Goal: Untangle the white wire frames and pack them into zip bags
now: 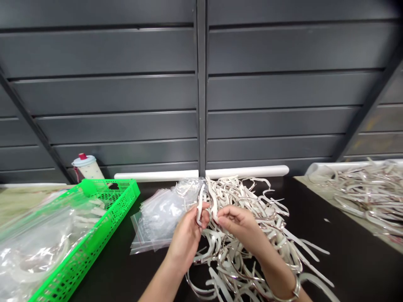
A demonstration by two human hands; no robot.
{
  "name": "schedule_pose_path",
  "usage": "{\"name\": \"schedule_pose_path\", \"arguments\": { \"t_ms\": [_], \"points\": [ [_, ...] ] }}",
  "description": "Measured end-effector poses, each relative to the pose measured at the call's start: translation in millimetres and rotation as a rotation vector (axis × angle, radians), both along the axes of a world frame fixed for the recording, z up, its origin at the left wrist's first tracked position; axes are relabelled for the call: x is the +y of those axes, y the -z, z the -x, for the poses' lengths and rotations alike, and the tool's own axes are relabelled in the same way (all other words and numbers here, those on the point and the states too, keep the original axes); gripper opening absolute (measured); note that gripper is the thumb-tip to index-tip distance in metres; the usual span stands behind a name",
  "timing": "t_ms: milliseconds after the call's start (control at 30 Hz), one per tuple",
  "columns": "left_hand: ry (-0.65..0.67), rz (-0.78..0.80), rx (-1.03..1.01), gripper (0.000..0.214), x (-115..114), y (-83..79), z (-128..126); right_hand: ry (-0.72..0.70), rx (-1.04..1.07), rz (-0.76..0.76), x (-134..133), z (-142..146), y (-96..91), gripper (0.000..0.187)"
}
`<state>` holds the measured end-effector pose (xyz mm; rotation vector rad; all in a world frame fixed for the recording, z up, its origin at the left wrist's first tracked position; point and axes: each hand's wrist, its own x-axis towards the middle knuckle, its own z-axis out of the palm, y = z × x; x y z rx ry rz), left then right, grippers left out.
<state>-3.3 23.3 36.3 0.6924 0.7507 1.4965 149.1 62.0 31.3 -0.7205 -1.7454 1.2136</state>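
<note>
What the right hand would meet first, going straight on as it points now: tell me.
Beyond the pale curved strip in its own grasp, the right hand points leftward and would probably meet the left hand first, or the second strip, held there; depth is unclear from one view.

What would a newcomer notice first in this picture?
Probably the bright green basket at lower left, with clear bags inside. Next, the tangled pile of pale, shiny-edged strips on the dark table, where the left hand and right hand each hold a strip. The red-topped cup behind the basket is a smaller spot of colour.
</note>
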Motion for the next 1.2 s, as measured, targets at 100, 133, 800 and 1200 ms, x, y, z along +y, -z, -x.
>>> {"name": "schedule_pose_path", "arguments": {
  "t_ms": [100, 133, 800, 1200],
  "points": [
    [0.007, -0.007, -0.023, 0.021, -3, 3.9, -6, 0.051, -0.089, -0.24, -12, 9, -1.2, 0.013],
    [0.012, -0.008, -0.017, 0.023, -4, 4.4, -7, 0.071, -0.113, -0.305, -15, 11, -0.3, 0.013],
    [-0.098, -0.059, -0.218, 0.008, -11, -24.1, 22, 0.353, -0.357, -0.444, 9, -20, -3.3, 0.022],
    [-0.167, -0.116, -0.164, 0.014, -17, -33.9, 31, 0.081, -1.154, -0.348, 38, 24, 71.4, 0.008]
  ]
}}
